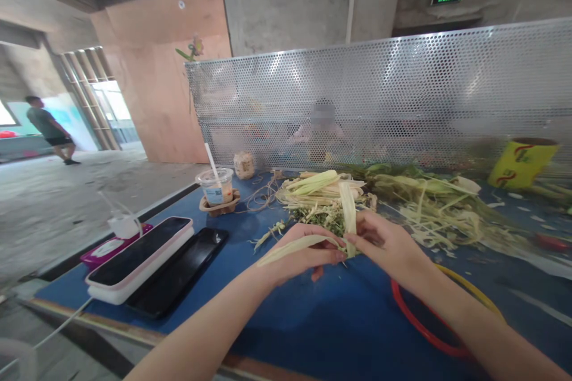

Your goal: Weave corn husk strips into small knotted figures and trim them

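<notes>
My left hand and my right hand meet over the blue table, fingers pinched together. Between them is a pale corn husk strip, one length standing upright by my right fingers. Another pale husk strip curves back over my left hand and wrist. Just beyond my hands lies a heap of husks, cream and light green. Dried green sprigs spread out below that heap, partly hidden by my hands.
Left on the table are two phones, and a drink cup in a cardboard holder. Twine trails from a spool. A red-yellow ring lies under my right forearm. Loose husks, a yellow roll and a perforated metal screen stand beyond.
</notes>
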A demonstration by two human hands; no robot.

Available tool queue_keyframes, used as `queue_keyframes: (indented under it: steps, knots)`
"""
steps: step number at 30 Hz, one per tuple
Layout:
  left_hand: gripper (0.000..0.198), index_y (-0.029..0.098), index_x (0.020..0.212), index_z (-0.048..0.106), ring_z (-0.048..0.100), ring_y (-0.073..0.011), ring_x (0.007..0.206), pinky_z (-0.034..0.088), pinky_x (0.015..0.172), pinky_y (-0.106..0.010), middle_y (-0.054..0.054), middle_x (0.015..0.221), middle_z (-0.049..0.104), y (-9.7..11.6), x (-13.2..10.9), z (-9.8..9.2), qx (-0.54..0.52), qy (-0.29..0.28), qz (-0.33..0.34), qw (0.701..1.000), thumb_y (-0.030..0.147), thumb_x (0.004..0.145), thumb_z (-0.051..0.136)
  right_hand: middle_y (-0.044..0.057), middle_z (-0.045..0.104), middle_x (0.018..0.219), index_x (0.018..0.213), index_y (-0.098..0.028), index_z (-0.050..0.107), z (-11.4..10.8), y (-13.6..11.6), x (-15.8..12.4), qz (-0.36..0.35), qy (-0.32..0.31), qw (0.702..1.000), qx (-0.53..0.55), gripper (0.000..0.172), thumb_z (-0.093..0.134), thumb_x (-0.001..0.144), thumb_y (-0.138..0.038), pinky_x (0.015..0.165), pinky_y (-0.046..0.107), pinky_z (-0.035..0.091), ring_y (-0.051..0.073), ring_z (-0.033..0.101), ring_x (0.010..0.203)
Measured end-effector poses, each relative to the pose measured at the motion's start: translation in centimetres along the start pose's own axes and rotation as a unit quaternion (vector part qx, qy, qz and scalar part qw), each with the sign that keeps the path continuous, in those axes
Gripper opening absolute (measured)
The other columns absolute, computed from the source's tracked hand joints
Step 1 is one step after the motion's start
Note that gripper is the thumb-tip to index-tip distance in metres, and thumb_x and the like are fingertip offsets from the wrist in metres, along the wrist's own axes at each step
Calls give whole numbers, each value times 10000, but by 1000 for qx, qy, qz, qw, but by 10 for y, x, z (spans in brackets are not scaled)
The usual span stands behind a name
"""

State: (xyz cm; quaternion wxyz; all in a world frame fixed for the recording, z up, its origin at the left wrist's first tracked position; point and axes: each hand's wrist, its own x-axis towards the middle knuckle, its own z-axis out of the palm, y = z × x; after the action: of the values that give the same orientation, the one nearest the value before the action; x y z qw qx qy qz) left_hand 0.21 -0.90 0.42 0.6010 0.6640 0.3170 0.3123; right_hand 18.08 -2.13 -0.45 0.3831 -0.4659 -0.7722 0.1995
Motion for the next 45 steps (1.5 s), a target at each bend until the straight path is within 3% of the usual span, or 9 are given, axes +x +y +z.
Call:
queue_keyframes:
  steps: [5,18,23,25,29,33,37,41,45]
  knots:
    - [135,108,744,643,412,-37,400,366,358,-165,36,562,507,2,0,0,-14,-20,-7,1000,199,644,642,8,520,673,694,-202,543,-4,-2,1,-51,33,992,-113,171,514,772,-351,704,328,400,168,511,691]
    - [164,120,641,568,391,-33,385,336,380,-177,71,516,414,-1,0,1,-42,-40,-22,998,270,664,630,15,564,718,749,-214,568,-3,-5,-1,-44,-15,985,-168,199,461,801,-373,791,410,319,178,523,721]
    - [181,133,569,515,404,-42,393,317,373,-175,66,509,411,-6,3,-2,19,-8,-17,1000,250,657,621,7,565,680,661,-202,560,-12,-6,0,-21,-77,982,-172,297,402,833,-386,828,414,281,166,507,702]
    - [211,137,548,495,413,-47,394,310,372,-174,67,489,399,-6,3,-3,40,-6,-17,999,269,655,620,0,534,616,589,-187,533,-23,-7,1,3,-113,983,-144,323,447,805,-411,769,365,325,155,493,648]
    - [200,139,547,509,411,-49,388,308,371,-177,66,482,402,-4,2,-3,48,-19,-40,998,272,645,621,1,508,593,571,-171,537,-41,-13,0,71,-201,975,57,382,406,828,-422,583,265,359,126,465,564]
    - [155,130,573,548,407,-47,406,312,385,-183,54,502,438,-7,2,-1,37,-35,-57,997,252,633,622,45,578,846,716,-171,638,-42,-22,-2,-28,-204,962,179,376,366,858,-388,758,292,381,160,536,776]
    - [210,133,593,520,370,-27,406,302,385,-181,61,544,447,-12,3,2,5,-36,-90,995,269,576,679,52,598,978,829,-201,655,-30,-30,-5,-84,-182,967,159,431,274,892,-392,864,315,350,169,534,909]
    - [350,159,602,446,349,-17,393,303,390,-179,95,528,404,-9,2,4,-12,-18,-122,992,297,484,745,41,621,887,870,-213,634,-24,-33,-6,-58,-171,982,59,288,382,864,-352,811,299,387,164,549,871]
    - [270,141,532,481,360,-29,392,295,390,-187,75,474,413,-4,1,3,12,-62,-126,990,297,549,701,37,611,952,954,-227,525,-22,-31,-8,-32,-190,980,44,193,362,871,-292,790,295,411,153,549,889]
